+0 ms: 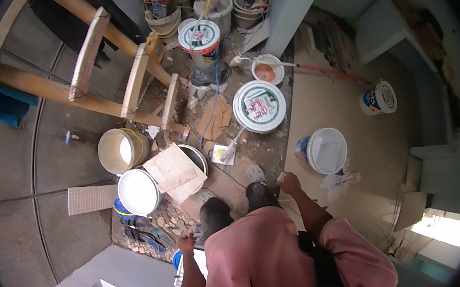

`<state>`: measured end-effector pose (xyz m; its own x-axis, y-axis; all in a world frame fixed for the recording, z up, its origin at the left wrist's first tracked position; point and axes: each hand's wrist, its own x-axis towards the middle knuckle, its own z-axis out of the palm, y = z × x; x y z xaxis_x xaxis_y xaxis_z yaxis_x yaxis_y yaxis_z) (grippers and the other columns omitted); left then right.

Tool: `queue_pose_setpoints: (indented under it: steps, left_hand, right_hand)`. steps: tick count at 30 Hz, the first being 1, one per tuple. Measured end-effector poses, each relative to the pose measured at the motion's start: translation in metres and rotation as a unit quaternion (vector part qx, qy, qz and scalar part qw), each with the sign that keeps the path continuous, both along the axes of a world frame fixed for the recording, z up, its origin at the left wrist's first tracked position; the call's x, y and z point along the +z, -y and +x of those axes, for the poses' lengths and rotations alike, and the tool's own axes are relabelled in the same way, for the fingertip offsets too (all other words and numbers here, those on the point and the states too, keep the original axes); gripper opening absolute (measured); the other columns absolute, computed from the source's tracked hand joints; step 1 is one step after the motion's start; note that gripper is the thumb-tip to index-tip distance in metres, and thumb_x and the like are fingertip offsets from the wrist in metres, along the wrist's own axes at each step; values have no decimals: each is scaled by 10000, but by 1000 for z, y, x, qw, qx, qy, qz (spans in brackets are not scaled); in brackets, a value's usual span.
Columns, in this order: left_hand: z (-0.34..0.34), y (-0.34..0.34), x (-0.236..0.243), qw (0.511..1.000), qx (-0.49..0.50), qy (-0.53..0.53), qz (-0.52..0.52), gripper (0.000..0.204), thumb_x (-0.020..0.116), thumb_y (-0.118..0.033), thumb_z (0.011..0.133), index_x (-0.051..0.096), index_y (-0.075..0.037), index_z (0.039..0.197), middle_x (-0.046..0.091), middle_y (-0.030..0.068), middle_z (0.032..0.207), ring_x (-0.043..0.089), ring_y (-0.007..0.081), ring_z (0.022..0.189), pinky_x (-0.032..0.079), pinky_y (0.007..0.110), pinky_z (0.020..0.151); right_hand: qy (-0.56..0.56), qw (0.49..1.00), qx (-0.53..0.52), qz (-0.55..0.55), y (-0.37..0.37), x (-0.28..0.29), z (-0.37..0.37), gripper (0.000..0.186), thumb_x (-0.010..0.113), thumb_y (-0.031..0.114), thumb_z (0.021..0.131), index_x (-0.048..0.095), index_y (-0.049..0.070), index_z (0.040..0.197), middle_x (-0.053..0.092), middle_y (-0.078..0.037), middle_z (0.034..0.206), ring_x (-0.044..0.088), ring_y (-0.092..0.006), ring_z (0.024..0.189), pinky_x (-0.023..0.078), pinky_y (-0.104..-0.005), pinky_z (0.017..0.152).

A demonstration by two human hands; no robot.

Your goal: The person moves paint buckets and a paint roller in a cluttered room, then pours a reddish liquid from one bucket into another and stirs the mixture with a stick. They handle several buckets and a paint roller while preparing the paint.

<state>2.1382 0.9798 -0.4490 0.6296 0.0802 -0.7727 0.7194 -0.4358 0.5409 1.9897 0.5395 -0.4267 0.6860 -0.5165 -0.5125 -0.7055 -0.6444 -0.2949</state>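
My right hand (288,183) is closed in a fist, held out above the floor beside my right shoe (256,173). Whatever it may hold is hidden. Low on the left, my left hand (187,244) has its fingers drawn together near a grey object (198,235); I cannot make out what is in them. Ahead of my feet stands a lidded white bucket (259,106), and a paintbrush (231,148) rests on a small white and yellow piece. A white bucket (328,151) with a whitish top sits right of my right hand, next to a crumpled white cloth (341,183).
A wooden ladder (88,53) slants in from the left. Board pieces (174,168) lie over a pot, beside an open white bucket (139,192) and a tan bucket (122,151). A red pole roller (327,72) spans a basin (268,69). Cluttered buckets (215,13) fill the back.
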Motion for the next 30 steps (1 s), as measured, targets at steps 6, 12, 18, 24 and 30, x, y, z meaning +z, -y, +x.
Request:
queue_pose_setpoints:
  steps: [6,12,18,24,30]
  left_hand:
    - [19,-39,-25,996,-30,62,-47,123,642,-46,720,541,18,750,577,83,656,562,142,554,430,243,452]
    - [46,-40,-28,997,-41,55,-41,80,627,-50,693,549,-42,677,551,35,588,505,104,502,391,219,443]
    - [63,-19,-34,997,-59,-43,-24,94,595,-64,751,520,-7,746,556,80,681,550,160,538,434,243,437]
    - [64,38,-18,986,-139,-88,3,252,548,-143,793,515,53,947,581,144,892,598,227,691,482,291,525]
    - [31,129,9,983,-174,-47,47,300,532,-225,806,535,48,932,587,158,911,586,222,710,496,300,581]
  right_hand:
    - [-52,995,-73,42,-14,23,11,234,565,251,681,632,59,798,620,-110,829,599,-262,800,481,-374,701]
    - [-73,990,-101,68,-23,-5,-7,215,532,238,710,638,90,825,627,-94,893,610,-237,805,478,-365,725]
    - [-105,983,-152,7,-29,28,-46,234,502,222,740,630,72,867,619,-148,892,603,-281,834,476,-383,750]
    - [-54,869,-489,47,-2,-54,-156,199,446,183,812,613,84,855,608,-128,826,600,-264,769,481,-388,713]
    - [1,835,-539,111,99,-147,-232,171,470,213,803,551,99,704,574,-83,708,596,-186,663,490,-324,603]
